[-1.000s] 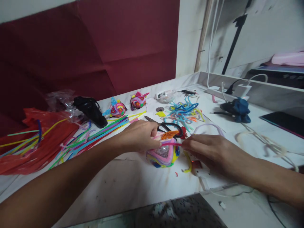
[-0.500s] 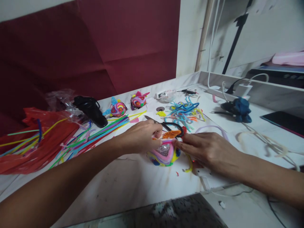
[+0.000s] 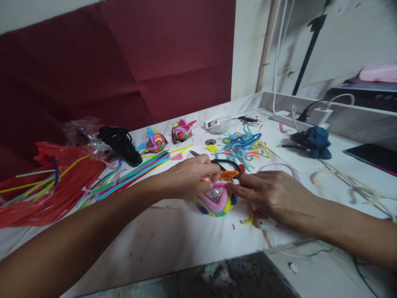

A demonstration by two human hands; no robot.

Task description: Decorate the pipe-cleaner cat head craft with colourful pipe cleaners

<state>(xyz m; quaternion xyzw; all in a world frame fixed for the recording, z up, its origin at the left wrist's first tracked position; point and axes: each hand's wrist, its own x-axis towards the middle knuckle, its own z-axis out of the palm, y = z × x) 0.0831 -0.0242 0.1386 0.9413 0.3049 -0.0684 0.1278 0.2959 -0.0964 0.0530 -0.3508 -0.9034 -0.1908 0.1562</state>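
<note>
At far left, a red plastic bag (image 3: pixel 74 182) lies on the tabletop (image 3: pixel 186 244), with several pipe cleaners resting across it. Clear plastic wrap (image 3: pixel 83 129) and a black object (image 3: pixel 122 147) lie behind, followed by a bundle of coloured pipe cleaners (image 3: pixel 133 174). Beyond these sit two small decorated figures, one with a blue tuft (image 3: pixel 156 142) and, just to its right, one with a pink top (image 3: pixel 182 131).

Near the centre, your left hand (image 3: pixel 189 176) is closed on the upper left side of the decorated ball (image 3: pixel 214 203); some of its fingers are hidden. The ball sits on the tabletop between your two hands, a pink band framing its clear patch and an orange piece (image 3: pixel 228 175) at its top. Black-handled scissors (image 3: pixel 231 161) lie just behind it.

Farther back is a loose pile of cut pieces (image 3: pixel 243 145), mostly blue. Your right hand (image 3: pixel 274 190) has its fingertips against the ball's upper right edge; whether its grip pinches anything cannot be told. A bent yellow strip (image 3: pixel 249 216) lies near that hand. At right are a blue object (image 3: pixel 318 142), a white plug (image 3: pixel 321 116) and a flat black pad (image 3: pixel 372 155).
</note>
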